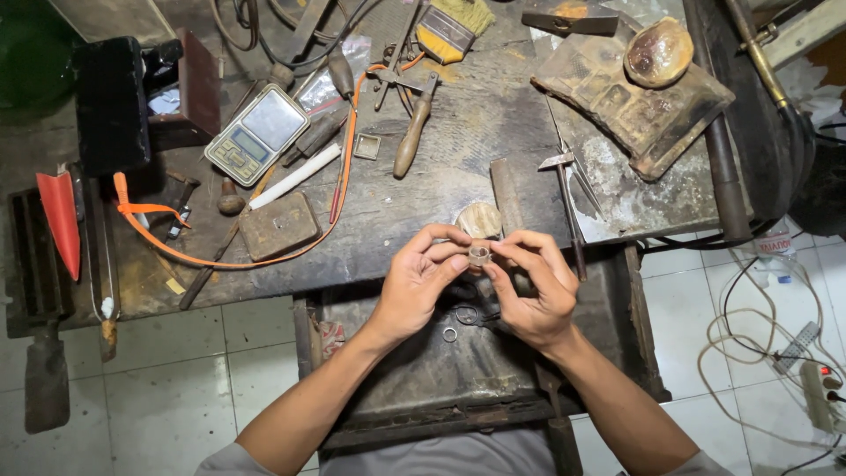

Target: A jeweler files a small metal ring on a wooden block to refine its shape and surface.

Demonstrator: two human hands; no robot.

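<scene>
I see both hands at frame center pinching one small ring (478,255): left hand (421,280) fingertips clamped on its left side, right hand (531,291) fingertips clamped on its right. It's held above the open drawer (493,370), just below the worn workbench (414,211); pocket scale (257,133) sits upper left.
</scene>
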